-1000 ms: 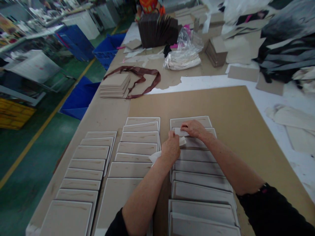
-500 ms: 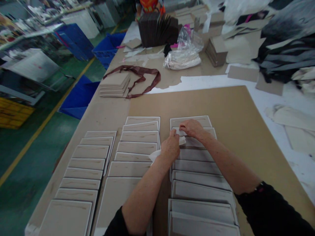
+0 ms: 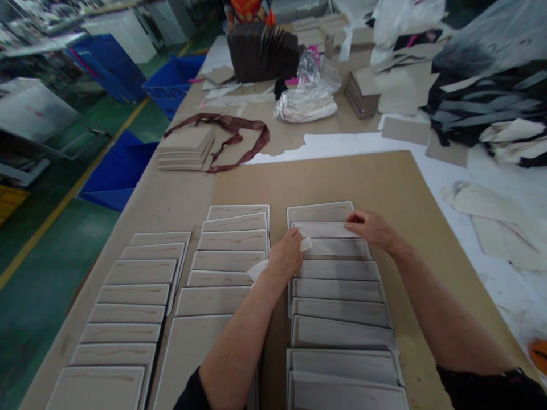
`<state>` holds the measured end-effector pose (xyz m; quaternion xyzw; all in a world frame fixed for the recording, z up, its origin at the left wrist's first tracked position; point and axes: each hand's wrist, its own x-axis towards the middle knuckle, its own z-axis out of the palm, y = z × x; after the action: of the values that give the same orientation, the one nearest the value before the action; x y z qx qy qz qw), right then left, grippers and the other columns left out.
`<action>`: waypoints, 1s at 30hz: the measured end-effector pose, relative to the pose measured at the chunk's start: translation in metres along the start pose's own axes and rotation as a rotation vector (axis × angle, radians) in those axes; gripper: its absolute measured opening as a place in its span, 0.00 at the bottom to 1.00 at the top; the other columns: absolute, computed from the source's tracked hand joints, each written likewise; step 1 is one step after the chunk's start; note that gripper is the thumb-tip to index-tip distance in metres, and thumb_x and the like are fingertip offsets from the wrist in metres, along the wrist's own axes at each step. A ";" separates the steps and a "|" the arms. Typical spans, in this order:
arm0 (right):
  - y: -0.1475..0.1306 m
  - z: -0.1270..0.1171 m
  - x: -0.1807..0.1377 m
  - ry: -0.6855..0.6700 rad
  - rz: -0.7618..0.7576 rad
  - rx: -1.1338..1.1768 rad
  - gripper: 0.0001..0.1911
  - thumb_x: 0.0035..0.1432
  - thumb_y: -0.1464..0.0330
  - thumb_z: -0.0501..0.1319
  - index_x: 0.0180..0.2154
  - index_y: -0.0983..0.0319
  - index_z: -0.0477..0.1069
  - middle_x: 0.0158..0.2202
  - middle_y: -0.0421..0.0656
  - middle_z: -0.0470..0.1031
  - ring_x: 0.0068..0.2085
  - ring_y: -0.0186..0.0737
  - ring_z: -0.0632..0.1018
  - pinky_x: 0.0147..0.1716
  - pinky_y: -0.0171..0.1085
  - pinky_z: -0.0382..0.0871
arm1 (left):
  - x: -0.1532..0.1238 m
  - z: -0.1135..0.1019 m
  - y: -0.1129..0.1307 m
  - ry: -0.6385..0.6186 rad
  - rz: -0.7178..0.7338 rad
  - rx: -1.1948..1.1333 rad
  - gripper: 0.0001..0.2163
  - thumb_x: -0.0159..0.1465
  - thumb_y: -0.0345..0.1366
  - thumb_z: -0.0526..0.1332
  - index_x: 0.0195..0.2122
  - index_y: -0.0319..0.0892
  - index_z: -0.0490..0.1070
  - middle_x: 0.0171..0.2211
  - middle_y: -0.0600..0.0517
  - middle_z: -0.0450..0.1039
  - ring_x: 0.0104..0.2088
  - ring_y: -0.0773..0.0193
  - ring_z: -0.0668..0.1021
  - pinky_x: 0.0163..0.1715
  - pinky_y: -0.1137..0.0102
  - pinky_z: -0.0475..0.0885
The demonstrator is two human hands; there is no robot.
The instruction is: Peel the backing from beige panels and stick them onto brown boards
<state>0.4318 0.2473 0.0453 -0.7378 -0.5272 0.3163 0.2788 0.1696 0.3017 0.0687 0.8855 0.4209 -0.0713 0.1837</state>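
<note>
Three rows of overlapping beige panels with pale edges lie on the table; the right row (image 3: pixel 337 287) is under my hands. A thin pale strip (image 3: pixel 323 230) stretches across a panel near the top of that row. My left hand (image 3: pixel 286 253) is closed at its left end, with white strip material (image 3: pixel 257 269) sticking out on both sides of the fist. My right hand (image 3: pixel 372 229) pinches the strip's right end with thumb and fingers. Brownish streaks mark the middle row (image 3: pixel 228 260) and the left row (image 3: pixel 128 296).
A brown board (image 3: pixel 316 176) lies beneath the panels. Farther back are a stack of beige sheets (image 3: pixel 183 151), a dark red strap (image 3: pixel 256 142), a clear plastic bag (image 3: pixel 307 102) and dark upright panels (image 3: pixel 260 54). Blue bins (image 3: pixel 117 171) stand left of the table. Another person (image 3: pixel 248 10) is at the far end.
My right hand has moved right, away from my left hand, to the panel's right side. The pale strip now shows stretched between them. The view has shifted slightly.
</note>
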 end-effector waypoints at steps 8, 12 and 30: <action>0.021 0.027 -0.013 0.329 0.124 0.038 0.11 0.46 0.60 0.63 0.30 0.61 0.73 0.27 0.41 0.74 0.29 0.39 0.72 0.32 0.38 0.63 | 0.002 0.003 -0.004 0.017 0.030 -0.002 0.14 0.64 0.32 0.58 0.52 0.43 0.66 0.63 0.48 0.61 0.52 0.58 0.76 0.50 0.66 0.73; 0.025 0.028 -0.013 0.364 0.103 0.012 0.11 0.49 0.60 0.62 0.31 0.61 0.73 0.29 0.42 0.75 0.31 0.40 0.73 0.34 0.38 0.64 | 0.002 0.003 -0.004 0.018 0.026 0.016 0.14 0.64 0.32 0.57 0.52 0.43 0.67 0.64 0.48 0.60 0.51 0.58 0.76 0.49 0.66 0.74; 0.036 0.019 -0.028 0.720 0.087 -0.188 0.12 0.53 0.68 0.57 0.40 0.63 0.72 0.42 0.51 0.74 0.35 0.43 0.74 0.36 0.41 0.68 | 0.001 0.002 -0.005 0.037 0.046 -0.001 0.13 0.63 0.29 0.58 0.50 0.43 0.68 0.63 0.48 0.61 0.51 0.59 0.76 0.51 0.66 0.73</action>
<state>0.4327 0.2115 0.0111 -0.8459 -0.3901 -0.0016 0.3637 0.1665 0.3041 0.0656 0.8960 0.4039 -0.0506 0.1777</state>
